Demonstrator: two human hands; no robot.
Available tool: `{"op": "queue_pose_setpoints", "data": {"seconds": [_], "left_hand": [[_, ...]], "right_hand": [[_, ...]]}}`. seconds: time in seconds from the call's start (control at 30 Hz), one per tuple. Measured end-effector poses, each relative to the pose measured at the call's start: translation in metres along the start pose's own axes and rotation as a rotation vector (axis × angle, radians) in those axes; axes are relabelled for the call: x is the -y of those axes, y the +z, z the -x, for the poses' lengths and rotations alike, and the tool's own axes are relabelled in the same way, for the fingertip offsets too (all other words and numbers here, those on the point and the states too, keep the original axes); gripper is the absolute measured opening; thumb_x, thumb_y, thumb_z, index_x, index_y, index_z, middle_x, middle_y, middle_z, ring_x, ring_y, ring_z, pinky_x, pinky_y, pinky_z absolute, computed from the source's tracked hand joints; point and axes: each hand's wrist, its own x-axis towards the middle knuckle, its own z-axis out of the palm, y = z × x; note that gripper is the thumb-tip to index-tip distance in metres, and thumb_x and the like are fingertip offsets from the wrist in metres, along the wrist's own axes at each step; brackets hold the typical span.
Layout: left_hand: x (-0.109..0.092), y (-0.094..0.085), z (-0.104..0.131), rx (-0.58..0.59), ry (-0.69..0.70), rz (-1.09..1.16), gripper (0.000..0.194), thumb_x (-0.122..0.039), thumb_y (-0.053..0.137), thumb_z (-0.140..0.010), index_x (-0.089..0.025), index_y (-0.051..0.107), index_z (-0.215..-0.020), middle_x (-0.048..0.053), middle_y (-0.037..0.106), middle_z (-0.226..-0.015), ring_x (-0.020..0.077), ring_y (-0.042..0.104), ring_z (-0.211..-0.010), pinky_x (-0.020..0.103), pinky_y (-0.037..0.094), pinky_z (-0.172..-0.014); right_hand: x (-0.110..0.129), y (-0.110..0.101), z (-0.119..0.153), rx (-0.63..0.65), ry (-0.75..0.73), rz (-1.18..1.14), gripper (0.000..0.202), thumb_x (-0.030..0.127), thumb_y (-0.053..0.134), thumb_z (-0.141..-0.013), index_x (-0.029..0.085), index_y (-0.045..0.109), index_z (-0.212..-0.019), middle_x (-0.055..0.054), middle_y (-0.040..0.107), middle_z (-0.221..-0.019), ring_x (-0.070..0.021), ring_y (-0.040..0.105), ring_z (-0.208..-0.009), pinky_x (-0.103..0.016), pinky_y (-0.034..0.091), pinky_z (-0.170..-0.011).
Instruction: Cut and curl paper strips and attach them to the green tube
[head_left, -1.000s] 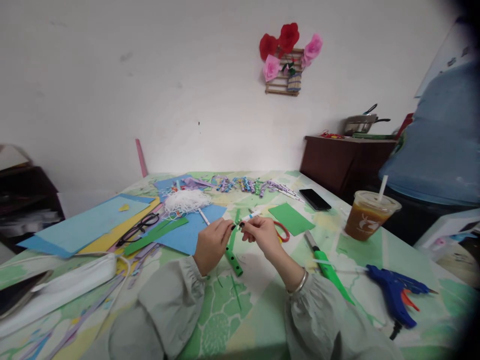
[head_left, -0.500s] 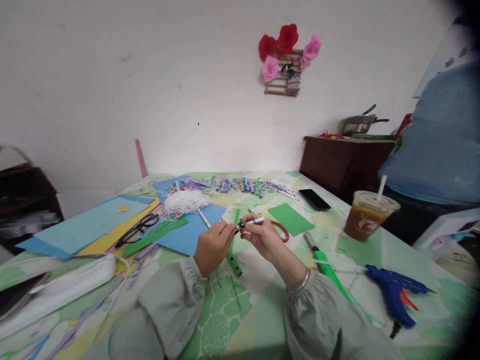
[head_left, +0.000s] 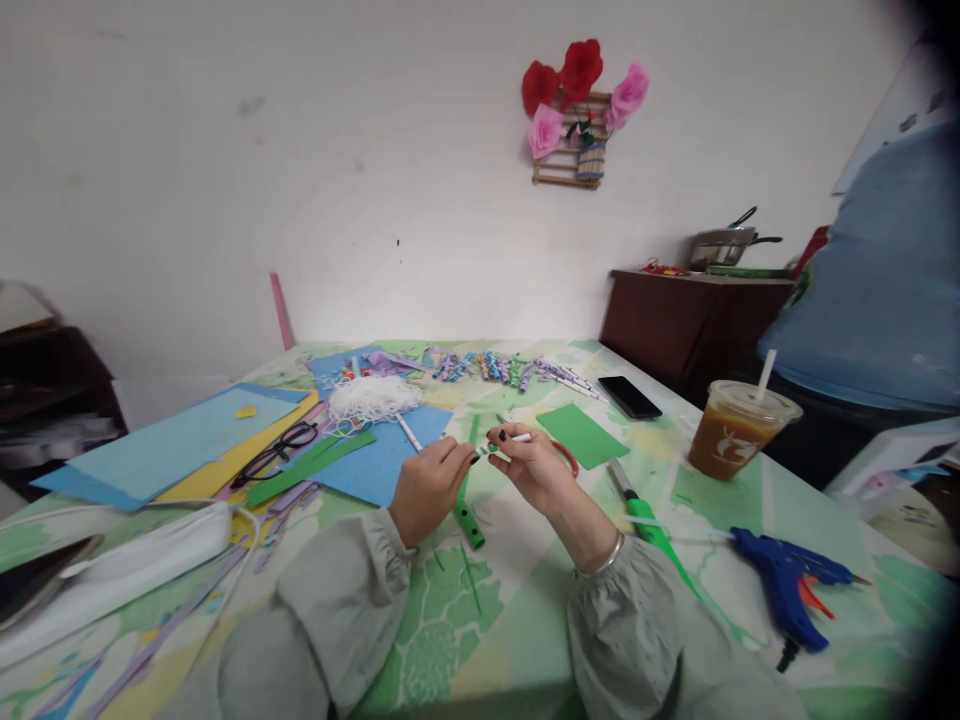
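Green-striped piece (head_left: 485, 450) now shows more clearly beyond the dotted strip (head_left: 469, 524), pinched by the left hand (head_left: 426, 490); the right hand (head_left: 534, 474) holds a white stick (head_left: 522, 437).

On the table (head_left: 525, 620), eyeglasses (head_left: 274, 455) lie left of the grip (head_left: 486, 452), a string pile (head_left: 373, 402) behind-left, a drink cup (head_left: 739, 432) and glue gun (head_left: 784, 585) right.

At three o'clock, the blue bottle (head_left: 877, 270) is cut off; at eight, so is a phone (head_left: 41, 580). Near centre, the right hand (head_left: 536, 472) partly hides a red handle (head_left: 568, 458); the green-and-white piece (head_left: 486, 451) looks too small to identify.
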Motion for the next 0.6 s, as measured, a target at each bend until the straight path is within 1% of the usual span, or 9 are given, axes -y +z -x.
{"op": "queue_pose_setpoints", "data": {"seconds": [0.23,0.4,0.5,0.6], "left_hand": [[-0.0001,-0.0024,-0.0013,-0.019,0.016,-0.03,0.022,-0.026,0.041,-0.094,-0.017,0.062,-0.091,0.004,0.062,-0.075,0.0144,0.059,-0.069,0.024,0.041,-0.058],[0.0028,-0.0034,0.0,-0.03,0.073,-0.092,0.019,-0.025,0.046,-0.092,-0.017,0.062,-0.096,0.003,0.061,-0.072,0.0146,0.059,-0.069,0.024,0.039,-0.056],[0.0036,-0.0032,0.0007,-0.022,0.053,-0.066,0.02,-0.025,0.044,-0.092,-0.018,0.063,-0.096,0.004,0.061,-0.073,0.0144,0.059,-0.071,0.023,0.039,-0.057],[0.0034,-0.0033,0.0006,-0.016,0.026,-0.061,0.022,-0.026,0.043,-0.093,-0.018,0.063,-0.096,0.004,0.062,-0.074,0.0138,0.06,-0.07,0.023,0.04,-0.057]], "right_hand": [[0.0,0.0014,0.0021,0.045,-0.028,-0.013,0.02,0.021,0.082,-0.051,0.019,0.064,-0.06,0.001,0.061,-0.077,-0.012,0.052,-0.072,-0.027,0.041,-0.07],[0.0011,0.0003,0.001,0.034,-0.071,-0.002,0.02,0.024,0.081,-0.053,0.02,0.065,-0.062,0.002,0.059,-0.075,-0.0111,0.049,-0.07,-0.026,0.041,-0.069],[0.0028,0.0009,0.0012,0.026,-0.098,0.038,0.018,0.024,0.081,-0.053,0.02,0.065,-0.06,0.001,0.06,-0.074,-0.0111,0.049,-0.068,-0.025,0.039,-0.066],[0.0042,0.0025,0.002,0.028,-0.129,0.091,0.018,0.021,0.081,-0.051,0.02,0.065,-0.059,0.001,0.061,-0.075,-0.0115,0.049,-0.067,-0.025,0.038,-0.063]]}}
